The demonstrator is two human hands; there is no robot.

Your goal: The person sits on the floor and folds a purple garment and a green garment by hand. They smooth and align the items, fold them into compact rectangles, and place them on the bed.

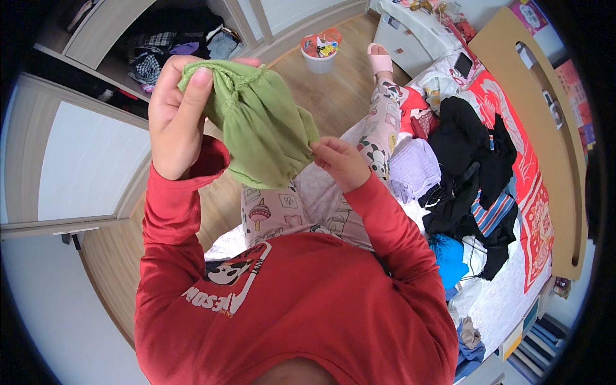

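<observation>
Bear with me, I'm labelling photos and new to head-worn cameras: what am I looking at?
No machine here, just a person's bare left hand and right hand, seen from above by a wide fisheye camera on their head, so straight edges bend near the rim. The left pinches the gathered top of a soft, light-green cloth; the right holds its lower right edge. On the white-sheeted bed at the picture's right lie a crumpled lilac cloth, a heap of black fabric garments and a bright-blue cloth piece.

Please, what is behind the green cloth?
Past the edges of the green cloth, the wooden floor and patterned trousers show; what it covers cannot be seen.
</observation>
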